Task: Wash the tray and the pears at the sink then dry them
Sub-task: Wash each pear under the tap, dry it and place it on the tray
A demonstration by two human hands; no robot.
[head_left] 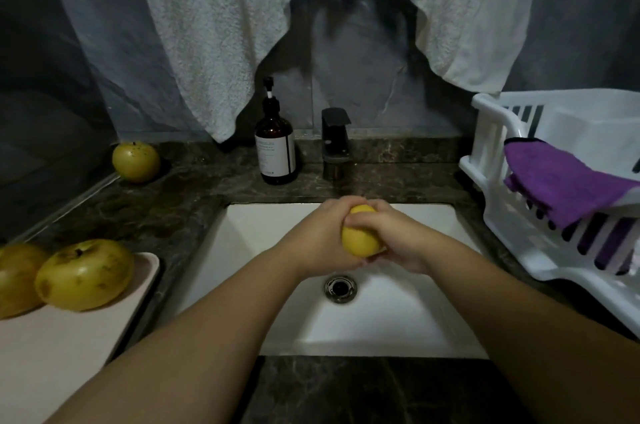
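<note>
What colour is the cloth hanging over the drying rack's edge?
Purple with a dark trimmed edge: the cloth drapes over the white rack, seen in the head view.

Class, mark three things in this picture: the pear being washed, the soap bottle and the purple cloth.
pear being washed (360,238), head view, on its yellow skin between the hands.
soap bottle (275,149), head view, on its white label.
purple cloth (561,181), head view, on its middle fold.

Left hand (320,236) and right hand (398,236) around pear (360,240) — above sink (263,226).
</note>
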